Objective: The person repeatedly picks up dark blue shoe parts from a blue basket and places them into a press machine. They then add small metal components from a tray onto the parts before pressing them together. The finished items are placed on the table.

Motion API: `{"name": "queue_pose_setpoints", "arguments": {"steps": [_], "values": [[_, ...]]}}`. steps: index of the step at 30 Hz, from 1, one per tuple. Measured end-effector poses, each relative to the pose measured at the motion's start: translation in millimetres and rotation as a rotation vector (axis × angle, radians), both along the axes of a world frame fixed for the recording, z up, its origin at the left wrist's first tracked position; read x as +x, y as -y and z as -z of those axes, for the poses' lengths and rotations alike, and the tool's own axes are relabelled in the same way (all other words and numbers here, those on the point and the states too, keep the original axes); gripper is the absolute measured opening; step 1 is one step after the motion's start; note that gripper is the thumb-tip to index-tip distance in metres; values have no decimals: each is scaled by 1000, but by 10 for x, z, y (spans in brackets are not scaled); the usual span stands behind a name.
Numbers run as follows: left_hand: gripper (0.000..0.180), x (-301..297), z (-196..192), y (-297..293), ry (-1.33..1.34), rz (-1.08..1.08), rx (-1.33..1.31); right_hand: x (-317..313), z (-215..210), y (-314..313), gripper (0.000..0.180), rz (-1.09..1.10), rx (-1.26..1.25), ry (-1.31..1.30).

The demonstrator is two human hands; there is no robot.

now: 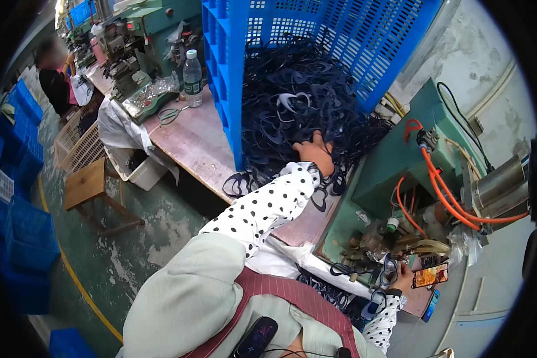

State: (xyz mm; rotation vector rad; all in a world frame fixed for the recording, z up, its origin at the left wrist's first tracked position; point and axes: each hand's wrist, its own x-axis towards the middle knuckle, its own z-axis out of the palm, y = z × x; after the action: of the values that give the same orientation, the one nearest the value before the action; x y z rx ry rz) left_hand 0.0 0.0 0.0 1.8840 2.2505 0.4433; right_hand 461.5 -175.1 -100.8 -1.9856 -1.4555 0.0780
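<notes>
My left hand [316,154] reaches forward onto a big tangled heap of dark blue looped straps [292,77]. Its fingers are spread over the straps at the heap's near side, and none is lifted in it. The heap spills from a blue plastic crate [224,77] tipped on its side. At the lower right, my right hand [403,278] is by the front of a green machine [394,149]. Its fingers are closed at a single dark blue looped strap [389,269]; the fingertips are small and partly hidden.
A lit phone [431,275] stands beside my right hand. Orange hoses [444,191] run along the machine. A water bottle [192,77] and green-handled scissors [172,114] are left of the crate. A wooden stool [89,185] and stacked blue crates [27,232] stand further left; another person sits beyond.
</notes>
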Motion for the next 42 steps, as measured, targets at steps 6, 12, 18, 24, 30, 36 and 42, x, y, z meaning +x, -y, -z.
{"name": "queue_pose_setpoints", "arguments": {"steps": [6,12,18,24,30,36,42], "values": [[67,600,535,70,116,-134,-6,-49,-69,83,15,-16,29,103],[33,1100,460,61,238,-108,-150,-200,-181,57,19,-39,40,180],[19,398,-171,1389,144,272,422,-136,-155,90,14,-52,24,140],[82,-571,725,1545,63,-169,445,100,58,153,11,20,13,120],[74,-83,1106,716,224,-189,359,132,108,124,15,48,51,218],[77,107,1220,-57,143,-277,388,202,213,167,26,112,30,107],[78,-78,892,-505,143,-171,74,87,40,125,21,7,3,97]]}}
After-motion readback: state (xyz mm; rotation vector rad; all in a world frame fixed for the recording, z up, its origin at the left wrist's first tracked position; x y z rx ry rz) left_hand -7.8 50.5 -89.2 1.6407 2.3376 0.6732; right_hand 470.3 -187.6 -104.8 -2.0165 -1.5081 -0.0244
